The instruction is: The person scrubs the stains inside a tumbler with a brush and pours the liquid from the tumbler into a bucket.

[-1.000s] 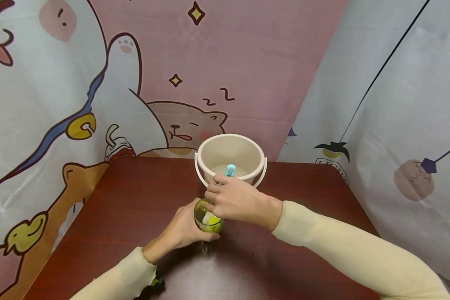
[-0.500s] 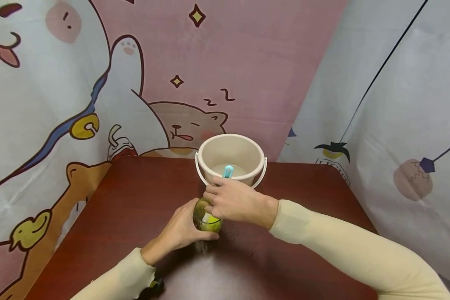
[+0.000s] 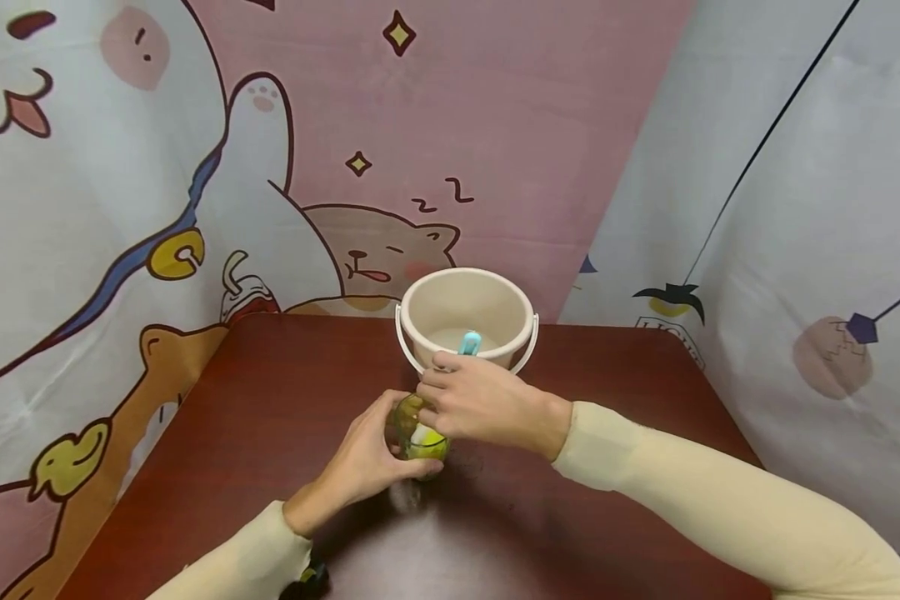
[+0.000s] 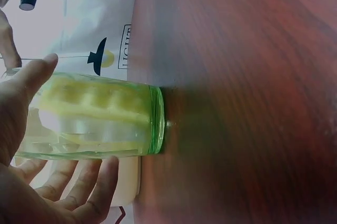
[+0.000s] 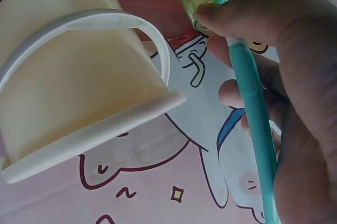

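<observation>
In the head view my left hand grips a clear green-tinted drinking glass, thumb on one side and fingers on the other. The glass stands close over the table, its open rim facing up. My right hand holds a sponge cup brush by its teal handle, the thumb lying at the glass rim in the right wrist view. The brush's yellow and white sponge head is inside the glass, seen through its wall. Above the right hand, the handle's end shows against the bucket.
A cream bucket with a white handle stands at the back of the dark red table, just behind the hands. Beside the left sleeve lies a small black and yellow object, partly hidden. Printed cloth hangs behind the table.
The brush handle's end swings slightly left, then back right, with small movements of the right hand. The left hand keeps its grip on the glass. The head view shifts slightly.
</observation>
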Motion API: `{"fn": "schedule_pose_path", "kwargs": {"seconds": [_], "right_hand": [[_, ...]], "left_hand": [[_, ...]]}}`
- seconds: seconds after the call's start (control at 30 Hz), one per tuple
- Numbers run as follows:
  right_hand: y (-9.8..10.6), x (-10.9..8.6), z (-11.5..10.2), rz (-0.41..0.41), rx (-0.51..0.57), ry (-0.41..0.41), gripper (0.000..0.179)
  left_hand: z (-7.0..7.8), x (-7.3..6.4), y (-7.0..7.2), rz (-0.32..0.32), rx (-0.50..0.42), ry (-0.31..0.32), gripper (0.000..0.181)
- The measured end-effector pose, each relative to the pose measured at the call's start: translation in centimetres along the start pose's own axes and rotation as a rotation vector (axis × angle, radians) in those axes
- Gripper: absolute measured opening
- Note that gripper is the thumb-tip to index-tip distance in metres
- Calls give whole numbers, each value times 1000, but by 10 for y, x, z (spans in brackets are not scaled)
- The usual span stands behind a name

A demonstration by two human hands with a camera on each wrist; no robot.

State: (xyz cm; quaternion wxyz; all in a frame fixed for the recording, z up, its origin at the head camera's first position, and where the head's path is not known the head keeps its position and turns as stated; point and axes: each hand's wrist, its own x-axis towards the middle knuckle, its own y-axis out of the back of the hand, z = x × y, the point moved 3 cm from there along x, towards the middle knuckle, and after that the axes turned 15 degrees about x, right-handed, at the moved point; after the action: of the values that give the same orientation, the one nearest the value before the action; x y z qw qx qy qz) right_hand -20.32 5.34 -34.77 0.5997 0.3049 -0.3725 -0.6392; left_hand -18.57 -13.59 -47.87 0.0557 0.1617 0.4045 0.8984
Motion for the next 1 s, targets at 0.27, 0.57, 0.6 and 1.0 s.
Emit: {"fn": "schedule_pose_path", "kwargs": {"seconds": [0.27, 0.57, 0.6, 1.0], "right_hand": [[0, -2, 2, 19, -27, -4, 3], [19, -12, 9, 89, -37, -1, 12], [20, -13, 10, 93, -41, 0, 13], [43, -26, 21, 196, -91, 25, 11]], "left_hand": [[4, -1, -2, 19, 50, -9, 91], [4, -1, -3, 15, 32, 5, 89], [4, -1, -3, 15, 32, 6, 89], [9, 2, -1, 48, 37, -24, 94]]}}
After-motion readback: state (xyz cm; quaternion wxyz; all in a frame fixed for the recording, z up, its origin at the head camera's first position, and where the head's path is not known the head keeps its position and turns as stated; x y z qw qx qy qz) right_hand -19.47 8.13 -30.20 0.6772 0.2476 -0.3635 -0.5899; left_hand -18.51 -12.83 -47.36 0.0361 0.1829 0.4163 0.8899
